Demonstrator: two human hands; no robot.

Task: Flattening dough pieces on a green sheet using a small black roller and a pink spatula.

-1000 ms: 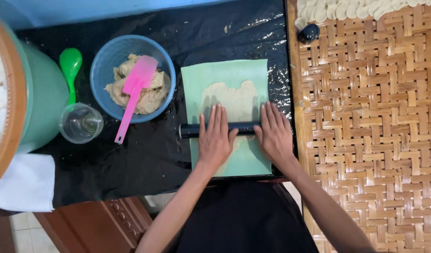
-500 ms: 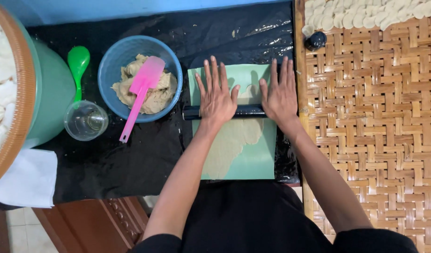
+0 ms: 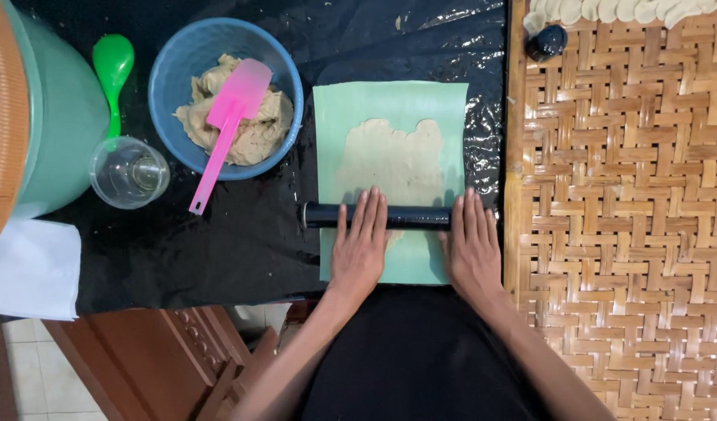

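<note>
Black roller [image 3: 378, 216] pinned under flat open palms, left hand [image 3: 360, 248], right hand [image 3: 471, 249], nothing gripped, flattening dough [image 3: 390, 160] on green sheet [image 3: 393, 101].

Black rolling pin [image 3: 390, 216], pale green sheet [image 3: 397, 101], beige dough [image 3: 393, 160], blue bowl [image 3: 167, 74], pink spatula [image 3: 226, 125], tan woven mat [image 3: 631, 203]

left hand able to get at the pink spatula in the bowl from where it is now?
Probably yes. The left hand lies flat on the black roller; the pink spatula handle sticks out over the blue bowl rim toward it, with only bare black sheet between.
</note>
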